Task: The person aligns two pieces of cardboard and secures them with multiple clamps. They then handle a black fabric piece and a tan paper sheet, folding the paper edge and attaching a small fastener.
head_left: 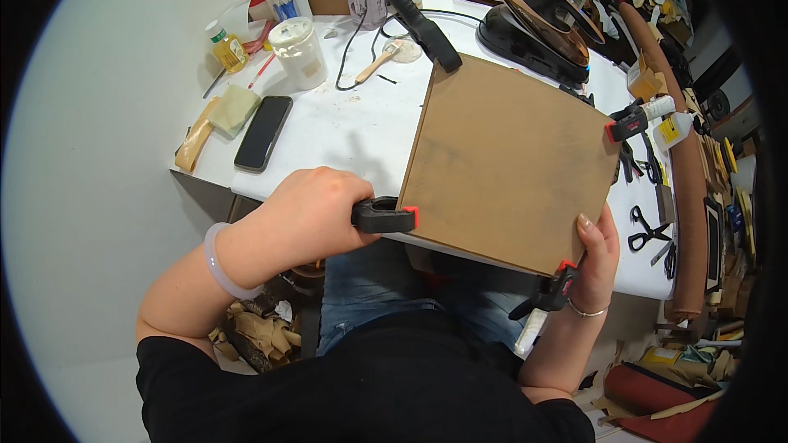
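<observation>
A flat, squarish brown board (505, 160) extends over the near edge of the white table, with black clamps at its corners. My left hand (316, 205) is closed around a black clamp with a red pad (384, 216) at the near left corner; its fingers are mostly hidden. With the thumb on top, my right hand (599, 254) grips the board's near right corner. Beside it sits another clamp (554, 291), its pale bar pointing down toward me. A third clamp (628, 125) is on the far right corner, and a long black one (421, 26) on the far left corner.
At left on the table (328, 135) lie a phone (263, 133), a pale green block (235, 110) and a yellow bottle (228, 49). A white tub (298, 53) and a brush (379, 64) stand farther back. An iron (538, 37) is behind the board; scissors (647, 230) lie right.
</observation>
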